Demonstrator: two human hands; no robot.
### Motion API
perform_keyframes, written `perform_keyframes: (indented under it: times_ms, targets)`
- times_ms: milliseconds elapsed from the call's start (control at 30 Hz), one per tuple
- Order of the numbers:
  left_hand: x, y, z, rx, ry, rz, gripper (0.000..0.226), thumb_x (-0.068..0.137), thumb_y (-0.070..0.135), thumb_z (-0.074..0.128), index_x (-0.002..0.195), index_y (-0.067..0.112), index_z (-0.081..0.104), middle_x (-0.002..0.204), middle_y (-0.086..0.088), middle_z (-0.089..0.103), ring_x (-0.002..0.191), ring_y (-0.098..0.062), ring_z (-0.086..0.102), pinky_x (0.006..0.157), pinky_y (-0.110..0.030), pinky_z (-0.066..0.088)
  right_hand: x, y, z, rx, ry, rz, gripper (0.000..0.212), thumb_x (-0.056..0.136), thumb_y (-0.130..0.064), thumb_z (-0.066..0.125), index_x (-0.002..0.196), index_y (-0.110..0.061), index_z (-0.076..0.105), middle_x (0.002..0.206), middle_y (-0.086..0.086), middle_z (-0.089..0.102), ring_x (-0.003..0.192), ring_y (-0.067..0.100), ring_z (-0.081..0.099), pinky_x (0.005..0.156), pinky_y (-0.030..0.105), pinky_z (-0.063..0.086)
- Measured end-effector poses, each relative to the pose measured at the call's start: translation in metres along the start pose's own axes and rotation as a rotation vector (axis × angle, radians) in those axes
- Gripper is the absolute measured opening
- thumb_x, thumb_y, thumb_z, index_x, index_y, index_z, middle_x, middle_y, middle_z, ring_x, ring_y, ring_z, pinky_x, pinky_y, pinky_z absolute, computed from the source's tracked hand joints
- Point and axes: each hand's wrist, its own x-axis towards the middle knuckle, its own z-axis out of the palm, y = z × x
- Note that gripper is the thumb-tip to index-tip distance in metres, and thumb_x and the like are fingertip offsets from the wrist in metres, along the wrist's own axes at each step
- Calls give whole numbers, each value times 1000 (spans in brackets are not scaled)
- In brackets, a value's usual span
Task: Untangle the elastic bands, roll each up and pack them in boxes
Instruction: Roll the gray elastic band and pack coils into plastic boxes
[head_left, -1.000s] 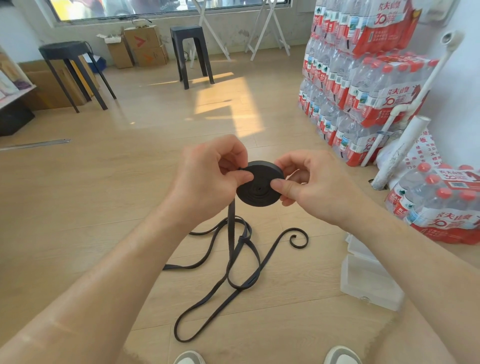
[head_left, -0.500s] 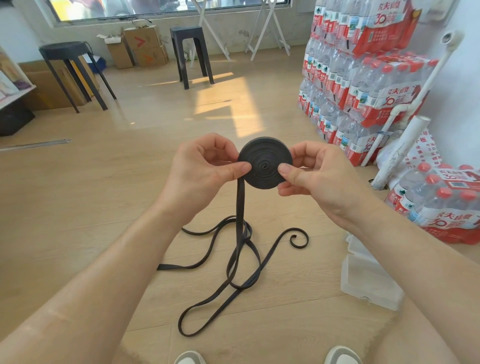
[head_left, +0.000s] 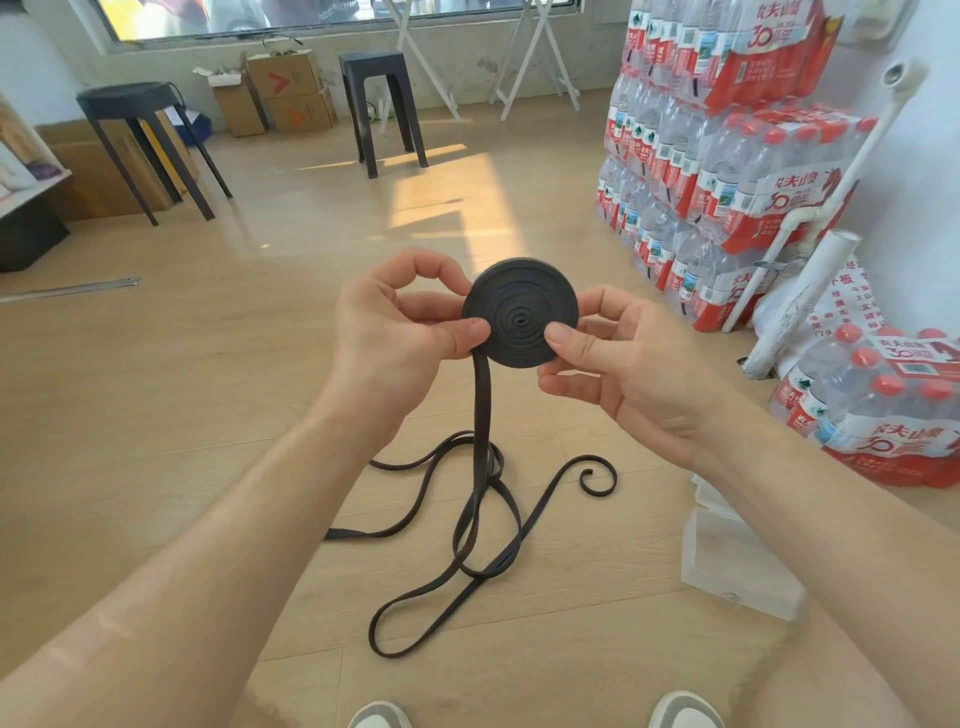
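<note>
Frame centre: left hand (head_left: 400, 335) and right hand (head_left: 636, 374) pinch the coiled black elastic band (head_left: 519, 312), thumbs in front, fingertips hidden behind. Loose tail (head_left: 470, 540) drops to the floor (head_left: 208, 415). Lower right, clear box (head_left: 737, 566) partly covered by forearm (head_left: 831, 525).

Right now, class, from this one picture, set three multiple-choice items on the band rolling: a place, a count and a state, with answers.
1. Where is the clear plastic box? A on a cardboard carton; B on the floor, right of the loose band; C on the water bottles.
2. How many black stools are in view? A one; B two; C four.
3. What state is that band in? A fully rolled; B partly rolled; C all loose.
Answers: 1 B, it lies on the floorboards beside the loops. 2 B, one at left, one at centre. 3 B, the left hand and right hand pinch a coil whose tail hangs to the floor.
</note>
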Motion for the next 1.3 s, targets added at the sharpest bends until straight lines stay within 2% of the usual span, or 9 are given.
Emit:
perform_keyframes:
  times_ms: [133, 267, 367, 467, 600, 700, 1100, 1233, 1300]
  targets:
    - [-2, 3, 6, -138, 62, -18, 31, 74, -16, 66, 78, 12, 55, 71, -9, 73, 71, -28, 72, 63, -33, 58, -3, 11, 7, -183, -228, 76, 62, 74, -15, 77, 128, -26, 51, 110, 0, 71, 102, 14, 67, 74, 28, 53]
    - [-2, 3, 5, -143, 77, -32, 30, 73, -14, 67, 80, 13, 57, 71, -9, 73, 73, -28, 72, 66, -33, 59, -1, 16, 16, -325, -124, -37, 59, 73, -11, 81, 119, -31, 50, 74, 1, 69, 75, 14, 65, 72, 30, 50]
    - [-3, 3, 1, -115, 81, -30, 29, 74, -12, 68, 81, 13, 57, 71, -6, 73, 73, -25, 72, 65, -31, 59, 0, 13, 15, -495, 30, -210, 60, 70, -19, 81, 119, -36, 50, 79, 11, 71, 76, 24, 68, 83, 47, 55]
    - [-3, 4, 0, -82, 82, -36, 28, 75, -11, 68, 82, 14, 58, 73, -6, 74, 73, -24, 72, 65, -32, 60, -3, 13, 13, -687, 121, -352, 68, 74, -16, 80, 127, -36, 42, 74, -1, 67, 60, 10, 63, 66, 34, 52]
    - [0, 5, -6, -78, 133, -57, 28, 75, -11, 69, 82, 14, 59, 73, -7, 74, 72, -23, 72, 65, -33, 60, -6, 8, 8, -769, 155, -498, 74, 76, -9, 77, 136, -32, 41, 77, -7, 62, 53, 10, 60, 59, 21, 48]
    - [4, 7, -12, -69, 149, -83, 29, 74, -12, 69, 81, 15, 60, 70, -6, 73, 71, -23, 72, 65, -32, 60, -3, 6, 1, -809, 125, -472, 66, 80, -12, 76, 137, -30, 48, 80, -6, 65, 47, 11, 50, 57, 12, 40]
    - [10, 6, -24, -15, -59, -268, 29, 73, -17, 64, 79, 12, 63, 71, -13, 70, 65, -25, 68, 52, -24, 54, -4, -5, 0, -871, -36, -369, 73, 78, -7, 77, 140, -28, 46, 85, -4, 69, 64, 10, 65, 64, 10, 43]
    - [11, 5, -28, -4, -164, -329, 28, 77, -14, 62, 80, 13, 62, 79, -17, 69, 66, -24, 65, 49, -20, 52, -8, -9, 2, -813, -109, -249, 78, 73, -6, 80, 140, -27, 45, 98, -17, 66, 60, 13, 68, 65, 8, 45]
    - [12, 4, -30, 10, -205, -360, 26, 76, -13, 63, 81, 13, 62, 85, -21, 68, 69, -25, 64, 48, -19, 51, -9, -11, 2, -800, -136, -201, 73, 70, -6, 82, 134, -25, 52, 79, -27, 68, 57, 8, 66, 63, 7, 43]
